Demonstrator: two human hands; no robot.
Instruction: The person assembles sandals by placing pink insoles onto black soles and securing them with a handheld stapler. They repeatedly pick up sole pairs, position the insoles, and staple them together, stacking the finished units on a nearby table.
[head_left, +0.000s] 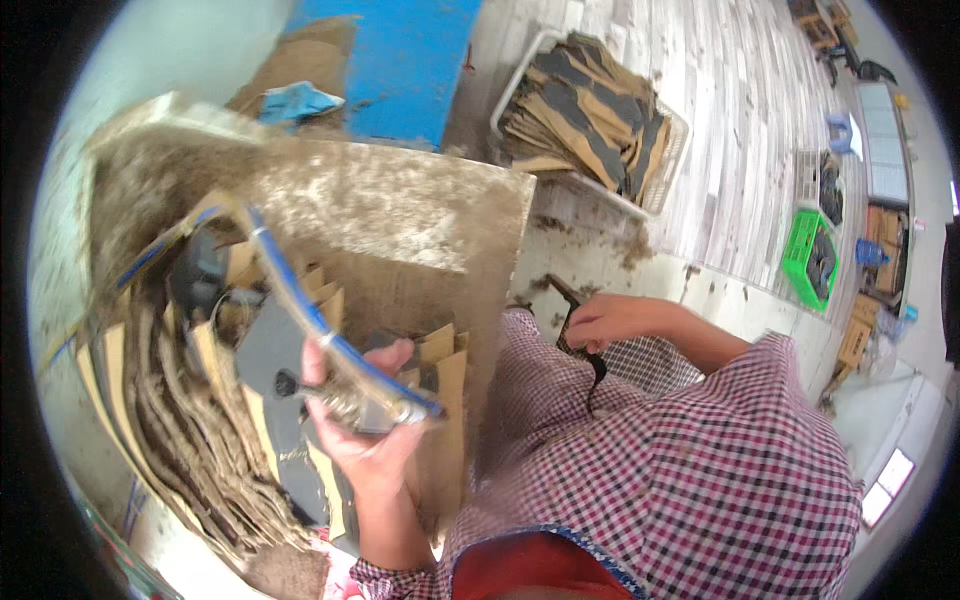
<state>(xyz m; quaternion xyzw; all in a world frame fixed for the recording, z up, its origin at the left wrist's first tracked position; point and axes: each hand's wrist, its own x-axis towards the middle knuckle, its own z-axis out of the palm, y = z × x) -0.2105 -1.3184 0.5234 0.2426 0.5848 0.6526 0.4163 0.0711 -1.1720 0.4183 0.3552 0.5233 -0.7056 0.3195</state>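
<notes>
Cardboard-backed dark cut pieces (275, 360) stand packed on edge at the left of the view, fanned against a dusty brown surface (400, 215); we see them as a ragged stack of tan and grey layers, with fibrous strips (190, 440) hanging at their lower left. Across the top of that stack runs a blue-edged curved strip (290, 280), blurred in the picture; our left hand (365, 420) has its fingers curled shut around the near end of it, thumb on top, just above the standing pieces. Right of the stack comes the front edge of the surface, and then our checked red-and-white sleeves and lap fill the lower middle. Our right hand (610, 320) rests over the lap, its fingers pinched closed on a thin dark strip (590, 365) that dangles down across the checked cloth. Beyond the surface, further up, a blue board (400, 60) leans, and to its right a white wire basket (590, 115) on the pale plank floor holds more tan and dark cut pieces in a loose heap. Far right, well apart from us, sits a green crate (812, 255) with dark contents.
</notes>
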